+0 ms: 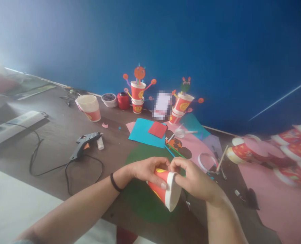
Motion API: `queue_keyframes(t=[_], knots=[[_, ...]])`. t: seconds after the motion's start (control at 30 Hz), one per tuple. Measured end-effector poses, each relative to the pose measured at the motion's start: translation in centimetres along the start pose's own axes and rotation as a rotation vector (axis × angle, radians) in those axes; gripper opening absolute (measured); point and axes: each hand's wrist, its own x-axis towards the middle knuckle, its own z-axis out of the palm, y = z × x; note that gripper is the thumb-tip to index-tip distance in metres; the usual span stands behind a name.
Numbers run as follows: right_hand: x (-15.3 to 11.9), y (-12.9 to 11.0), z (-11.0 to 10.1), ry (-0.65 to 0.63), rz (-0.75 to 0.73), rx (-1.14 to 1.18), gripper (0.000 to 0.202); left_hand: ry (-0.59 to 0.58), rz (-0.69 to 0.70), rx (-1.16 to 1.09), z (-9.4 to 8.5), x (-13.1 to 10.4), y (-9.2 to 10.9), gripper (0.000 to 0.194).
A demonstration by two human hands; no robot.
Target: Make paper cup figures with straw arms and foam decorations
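Note:
A red paper cup (162, 192) with a white rim and yellow print lies tilted in front of me, its mouth facing right. My left hand (151, 171), wearing a dark band at the wrist, is wrapped round the cup's side. At the rim, my right hand (192, 178) grips the cup with its thumb at the mouth and its fingers curled over the far side. The fingertips of both hands meet there, partly hidden. Beneath them spreads a round green sheet (133, 200) on the dark table (114, 132).
Stacked paper cups (93, 113) and a glue gun (81, 145) with its cord are on the left, near a power strip (18, 127). Behind stand two cup figures (138, 89). Blue paper (144, 132), pink paper (280, 200) and a tape roll (207, 162) lie about.

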Motion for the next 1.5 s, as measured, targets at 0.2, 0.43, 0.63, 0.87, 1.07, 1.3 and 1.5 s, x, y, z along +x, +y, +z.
queue_keyframes(t=[0.2,0.43,0.63,0.87,1.07,1.3,1.5], knots=[[-0.5,-0.5,-0.7,-0.078,0.018,0.041,0.004,-0.02,-0.02,-0.033,-0.2,0.0,0.2,0.056],[-0.3,-0.4,-0.3,-0.168,0.059,0.103,0.007,-0.027,-0.091,0.069,0.0,-0.2,0.6,0.062],[0.0,-0.1,0.4,-0.139,0.052,0.146,0.015,-0.026,-0.101,0.096,-0.1,-0.2,0.4,0.058],[0.2,0.5,0.0,-0.089,0.002,0.304,0.005,0.069,-0.077,0.103,-0.6,-0.3,0.3,0.057],[1.2,1.4,0.0,0.25,0.038,0.344,0.024,0.256,0.012,-0.085,-0.7,-0.1,0.3,0.056],[1.7,2.7,0.4,0.614,0.04,0.479,0.024,0.374,-0.001,-0.104,-0.4,0.3,-0.1,0.056],[2.2,4.1,0.0,0.956,0.022,0.613,0.028,0.432,0.033,-0.01,-0.7,0.4,-0.1,0.054]])
